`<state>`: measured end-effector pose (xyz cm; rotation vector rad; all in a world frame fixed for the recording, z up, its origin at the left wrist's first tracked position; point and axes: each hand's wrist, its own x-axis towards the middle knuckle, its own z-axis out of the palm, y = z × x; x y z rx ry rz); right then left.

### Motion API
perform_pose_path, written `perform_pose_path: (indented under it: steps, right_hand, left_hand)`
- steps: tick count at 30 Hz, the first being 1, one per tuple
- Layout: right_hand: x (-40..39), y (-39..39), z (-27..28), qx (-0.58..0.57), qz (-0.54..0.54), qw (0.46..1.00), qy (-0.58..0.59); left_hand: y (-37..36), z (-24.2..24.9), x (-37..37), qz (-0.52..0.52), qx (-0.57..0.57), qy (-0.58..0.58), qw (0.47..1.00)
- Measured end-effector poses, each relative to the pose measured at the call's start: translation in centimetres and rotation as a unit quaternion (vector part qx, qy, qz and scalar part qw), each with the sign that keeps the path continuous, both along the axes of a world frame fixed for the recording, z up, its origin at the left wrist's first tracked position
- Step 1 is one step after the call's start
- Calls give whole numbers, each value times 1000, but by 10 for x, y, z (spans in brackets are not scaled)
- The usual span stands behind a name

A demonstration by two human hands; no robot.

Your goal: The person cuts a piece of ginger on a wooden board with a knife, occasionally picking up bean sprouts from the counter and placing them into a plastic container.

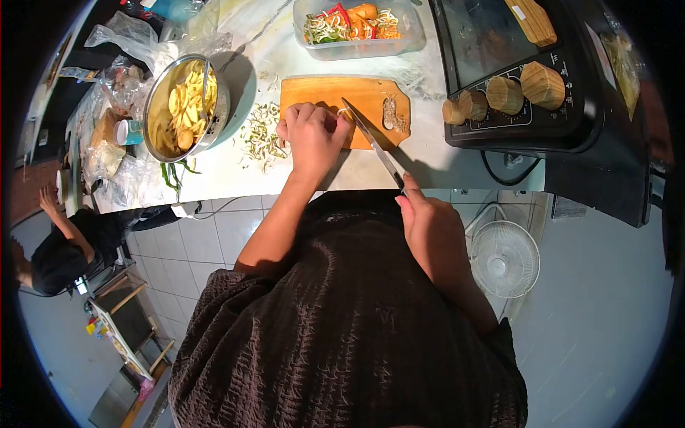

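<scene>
My left hand (314,135) rests on the wooden cutting board (307,89), its fingers curled together at a small pale strand that looks like a bean sprout (343,111). In my right hand (426,217) is the handle of a kitchen knife (372,141). The blade lies slanted over the board, its tip close to my left fingertips. Thin scraps (389,113) gather around the slot at the board's right end. Loose bean sprouts (260,135) are scattered on the counter left of the board.
A plastic container (357,48) of cut vegetables stands behind the board. To the left is a metal bowl (151,118) of yellowish slices, with plastic bags (125,36) around it. A black oven (514,114) with wooden knobs stands right. Another person (64,250) is at far left.
</scene>
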<state>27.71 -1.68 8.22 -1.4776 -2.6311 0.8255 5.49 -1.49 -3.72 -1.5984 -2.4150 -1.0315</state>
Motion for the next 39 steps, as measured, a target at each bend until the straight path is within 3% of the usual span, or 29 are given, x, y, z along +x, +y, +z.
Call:
perform_pose_path:
  steps: [6,10,17,19,23,27,29,30,34,39]
  right_hand:
    - [-4,-2,12,-1,-9,999,-50]
    - [11,1,26,-26,-42,992,-117]
    - [23,4,32,-5,-55,998,-37]
    - [16,7,33,-57,-62,996,-23]
    - [12,4,14,-53,-31,998,16]
    - [19,3,30,-44,-57,995,-67]
    - [27,6,34,-35,-63,993,-89]
    - [29,8,35,-41,-68,995,-60]
    - [15,15,38,-53,-82,995,12]
    - [6,19,22,-40,-13,998,45]
  left_hand:
    - [-2,9,-7,18,-8,-10,1000]
    - [4,18,-27,29,67,-32,997]
    - [69,63,-69,29,167,-28,985]
    - [93,61,-88,41,156,9,987]
    - [111,62,-102,41,119,33,992]
    - [82,73,-102,13,86,-33,996]
    - [61,75,-112,54,34,-121,991]
    - [51,72,-117,45,60,-120,990]
    - [12,58,-126,45,-19,-161,986]
    - [-25,42,-123,-6,-94,-131,987]
